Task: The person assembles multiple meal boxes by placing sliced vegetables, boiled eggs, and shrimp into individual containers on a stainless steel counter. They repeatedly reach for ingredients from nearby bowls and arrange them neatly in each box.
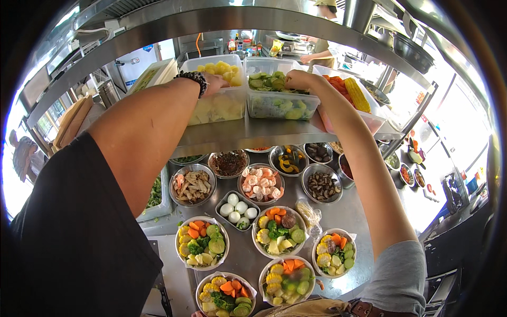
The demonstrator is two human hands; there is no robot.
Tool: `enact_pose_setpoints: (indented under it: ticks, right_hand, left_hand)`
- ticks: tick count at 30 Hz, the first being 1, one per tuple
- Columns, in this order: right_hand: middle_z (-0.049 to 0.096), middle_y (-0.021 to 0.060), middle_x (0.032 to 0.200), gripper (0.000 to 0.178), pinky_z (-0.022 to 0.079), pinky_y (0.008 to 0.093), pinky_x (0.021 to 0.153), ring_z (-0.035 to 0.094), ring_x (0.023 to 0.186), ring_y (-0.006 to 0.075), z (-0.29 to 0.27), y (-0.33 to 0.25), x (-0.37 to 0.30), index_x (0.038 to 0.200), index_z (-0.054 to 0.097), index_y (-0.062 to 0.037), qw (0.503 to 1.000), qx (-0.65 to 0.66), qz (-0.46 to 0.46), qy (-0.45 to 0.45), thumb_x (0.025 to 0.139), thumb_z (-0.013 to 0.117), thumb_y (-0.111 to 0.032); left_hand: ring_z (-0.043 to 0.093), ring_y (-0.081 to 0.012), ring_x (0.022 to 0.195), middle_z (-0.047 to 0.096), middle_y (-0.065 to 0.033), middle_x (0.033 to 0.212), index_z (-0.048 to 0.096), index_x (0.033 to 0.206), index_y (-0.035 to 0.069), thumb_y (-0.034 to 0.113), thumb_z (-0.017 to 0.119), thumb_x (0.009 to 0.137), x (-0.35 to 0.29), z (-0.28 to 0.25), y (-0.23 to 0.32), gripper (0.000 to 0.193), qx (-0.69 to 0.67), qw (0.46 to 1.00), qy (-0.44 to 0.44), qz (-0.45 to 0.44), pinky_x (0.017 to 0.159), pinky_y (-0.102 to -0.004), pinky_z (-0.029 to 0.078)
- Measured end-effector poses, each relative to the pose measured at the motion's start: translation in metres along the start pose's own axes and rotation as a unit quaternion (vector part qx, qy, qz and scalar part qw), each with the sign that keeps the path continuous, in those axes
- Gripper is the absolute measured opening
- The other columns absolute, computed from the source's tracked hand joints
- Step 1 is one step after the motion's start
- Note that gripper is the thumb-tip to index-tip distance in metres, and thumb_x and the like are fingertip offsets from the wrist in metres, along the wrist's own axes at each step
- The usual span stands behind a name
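Observation:
My left hand [213, 84], with a dark beaded bracelet at the wrist, reaches into a clear plastic tub [211, 110] on the raised steel shelf. Pale yellow potato chunks [218, 68] fill that tub, and the fingertips are mostly hidden at its inner side. My right hand [299, 80] is down in the neighbouring tub [280, 107] with its fingers curled against cucumber slices [265, 81]. Beside my right forearm stands a third tub [377, 122], holding cut carrots [338, 86] and a corn cob [357, 95].
Below the shelf [232, 138], the steel counter carries several bowls of mixed vegetables [202, 240], a tray of peeled eggs [233, 209], and metal bowls of shrimp [260, 182], mushrooms [323, 186] and shredded meat-like strips [193, 183]. A plastic bag [309, 215] lies between bowls. Another person [323, 50] stands beyond.

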State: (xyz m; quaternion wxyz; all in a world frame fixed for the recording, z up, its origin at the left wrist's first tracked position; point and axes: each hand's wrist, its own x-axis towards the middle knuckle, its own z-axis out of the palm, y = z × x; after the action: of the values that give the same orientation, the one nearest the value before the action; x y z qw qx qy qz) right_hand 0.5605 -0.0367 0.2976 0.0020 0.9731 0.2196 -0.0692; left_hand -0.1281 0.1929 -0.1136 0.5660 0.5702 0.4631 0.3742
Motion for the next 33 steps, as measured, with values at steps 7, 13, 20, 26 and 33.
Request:
enact_pose_setpoints:
  ticks: [7,13,20,26,33]
  right_hand:
    - [0.068,0.0129,0.095,0.028,0.052,0.0358,0.074,0.065,0.087,0.0244,-0.005,0.011,-0.011,0.104,0.066,-0.0066,0.998,0.037,-0.026,0.052,0.078,0.055,-0.013]
    - [0.065,0.012,0.11,0.04,0.051,0.0369,0.074,0.064,0.091,0.0242,0.003,0.017,0.001,0.115,0.062,-0.0095,0.994,0.007,-0.095,0.05,0.076,0.054,-0.009]
    - [0.064,0.0134,0.112,0.057,0.049,0.0362,0.08,0.061,0.096,0.0252,0.019,0.01,0.005,0.132,0.049,-0.0129,0.994,0.039,-0.083,-0.054,0.076,0.055,-0.008]
    - [0.065,0.0116,0.11,0.043,0.048,0.0354,0.085,0.061,0.1,0.0266,0.024,0.023,0.006,0.117,0.06,-0.0112,0.99,-0.023,-0.119,0.076,0.075,0.061,-0.008]
    - [0.066,0.0123,0.106,0.036,0.049,0.0359,0.085,0.062,0.1,0.0269,0.024,0.027,-0.003,0.107,0.065,-0.0097,0.962,0.058,-0.13,0.234,0.072,0.065,-0.011]
  left_hand:
    - [0.045,-0.0107,0.067,0.047,-0.0013,0.07,0.045,0.075,0.004,0.019,0.046,0.092,-0.001,-0.005,0.003,0.023,-0.002,1.0,-0.009,0.0,0.062,-0.0242,0.041]
    - [0.046,-0.0112,0.067,0.048,-0.0014,0.071,0.046,0.075,0.004,0.019,0.048,0.092,-0.003,-0.005,0.005,0.023,0.006,1.0,-0.006,0.012,0.063,-0.024,0.041]
    - [0.046,-0.0111,0.067,0.048,-0.0016,0.071,0.046,0.075,0.003,0.019,0.048,0.092,0.003,0.0,0.004,0.024,0.003,1.0,0.001,0.02,0.063,-0.024,0.041]
    - [0.046,-0.011,0.067,0.049,-0.0019,0.07,0.046,0.075,0.003,0.02,0.048,0.092,0.0,-0.004,0.001,0.025,0.01,1.0,0.003,0.02,0.063,-0.024,0.041]
    - [0.046,-0.0114,0.067,0.048,-0.0023,0.07,0.047,0.075,0.002,0.02,0.047,0.092,0.001,-0.006,-0.001,0.025,0.029,0.999,0.008,0.03,0.062,-0.0249,0.041]
